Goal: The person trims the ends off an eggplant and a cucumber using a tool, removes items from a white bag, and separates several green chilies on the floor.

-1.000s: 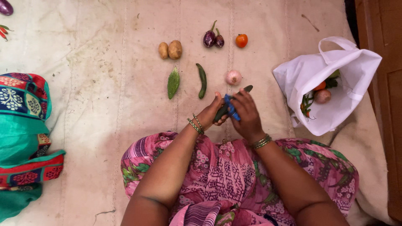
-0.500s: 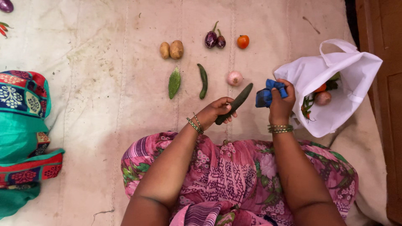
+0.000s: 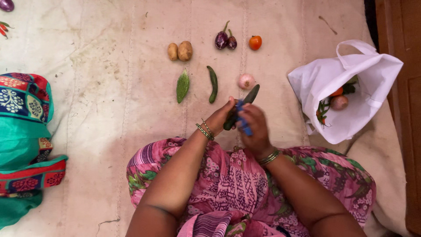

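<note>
- Two hands meet over the near middle of the pale mat [image 3: 109,109], just in front of your lap: your left hand [image 3: 221,117] is wrapped around the lower half of a dark green cucumber [image 3: 251,94], and your right hand [image 3: 253,127] presses a blue cloth [image 3: 242,118] against it.
- Your left fingers are curled closed on the cucumber; its tip sticks up and away from you, pointing toward the pink onion [image 3: 245,81] lying just beyond.
- Your right fingers are bunched on the cloth, clenched rather than spread. The hand is blurred, so you cannot tell how much of the cloth wraps the cucumber.
- Slipping is the likely trouble: you grip only one end, so a hard wipe toward the tip could pull the cucumber out of your left hand and drop it on the soiled mat.
- The free tip sits near the onion; a push outward could knock it or roll it toward the long green gourd [image 3: 212,84].
- The cloth is loosely bunched, so a fold could slide off your fingers mid-wipe.
- Toward the mat's right edge the white bag [image 3: 351,74] lies open with vegetables in its mouth, near your right elbow's swing; a wide movement could tip it.
</note>
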